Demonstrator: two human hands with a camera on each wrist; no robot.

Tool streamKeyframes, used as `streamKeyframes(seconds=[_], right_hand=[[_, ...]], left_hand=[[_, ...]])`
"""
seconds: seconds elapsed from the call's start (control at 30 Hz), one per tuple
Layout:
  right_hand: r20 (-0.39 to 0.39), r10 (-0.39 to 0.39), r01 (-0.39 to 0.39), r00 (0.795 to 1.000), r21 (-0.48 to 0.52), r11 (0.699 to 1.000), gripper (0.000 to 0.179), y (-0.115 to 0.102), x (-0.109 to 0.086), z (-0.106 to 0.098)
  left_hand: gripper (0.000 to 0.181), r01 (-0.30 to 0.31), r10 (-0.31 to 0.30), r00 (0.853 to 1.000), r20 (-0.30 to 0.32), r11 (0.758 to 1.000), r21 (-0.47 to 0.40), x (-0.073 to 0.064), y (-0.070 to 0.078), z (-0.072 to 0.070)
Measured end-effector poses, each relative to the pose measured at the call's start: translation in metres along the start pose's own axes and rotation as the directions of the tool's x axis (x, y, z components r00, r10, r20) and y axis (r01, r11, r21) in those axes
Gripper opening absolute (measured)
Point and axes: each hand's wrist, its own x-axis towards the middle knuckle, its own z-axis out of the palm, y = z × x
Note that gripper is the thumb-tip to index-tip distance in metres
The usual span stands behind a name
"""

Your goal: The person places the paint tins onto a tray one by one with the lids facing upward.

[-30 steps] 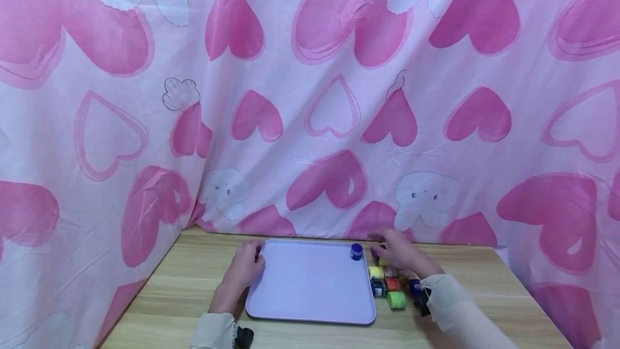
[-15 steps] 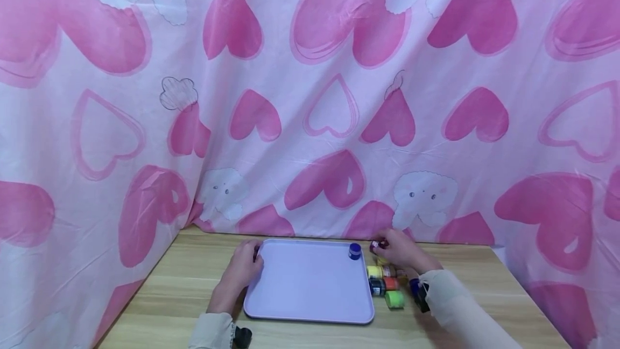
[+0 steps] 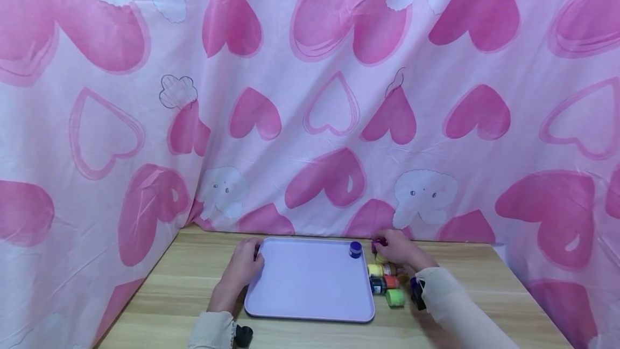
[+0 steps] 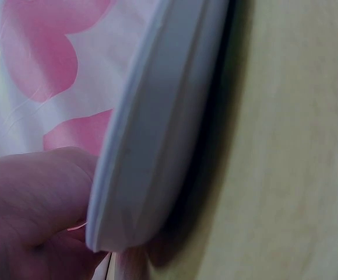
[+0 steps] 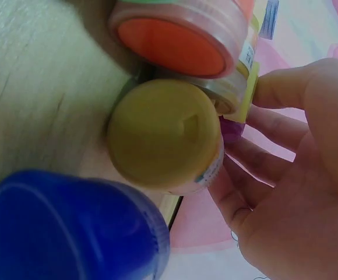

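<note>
Pink heart-printed fabric [image 3: 334, 112] hangs behind a light wood-grain table [image 3: 164, 295], which bears a shallow, pale-lilac rectangular tray [image 3: 305, 284] with rounded corners. Just outside the tray's far right corner, the right hand [image 3: 399, 247] pinches a small magenta jar [image 5: 232, 130] with its fingertips; I cannot tell whether the jar's base is off the wood. At the tray's left rim, the left hand [image 3: 246, 263] pinches the edge, probably to steady it. Inside the tray's far right corner stands a small, round blue jar [image 3: 356, 250].

Beside the tray's right rim cluster small jars: yellow jar [image 3: 375, 270], brown jar [image 3: 389, 270], black jar [image 3: 378, 285], orange-red jar [image 3: 392, 283] and green jar [image 3: 395, 298], likely kept close for a short reach. Packed so tightly, they seem to leave the right fingers little room. The tray's raised rim makes a low wall beside them; its flat floor stretches wide leftward from the blue jar.
</note>
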Motion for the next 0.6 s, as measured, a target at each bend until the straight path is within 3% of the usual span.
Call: streamKeyframes(seconds=[0.3, 0.6], right_hand=[[-0.01, -0.008, 0.008, 1.0, -0.026, 1.0, 0.033, 0.0006, -0.0004, -0.001], [-0.019, 0.039, -0.038, 0.999, 0.013, 0.999, 0.023, -0.001, 0.001, 0.0005]], left_hand=[[0.038, 0.004, -0.004, 1.0, -0.004, 1.0, 0.008, 0.0007, 0.0015, 0.0001], [0.036, -0.036, 0.036, 0.999, -0.021, 0.999, 0.011, -0.0013, 0.003, -0.0011]])
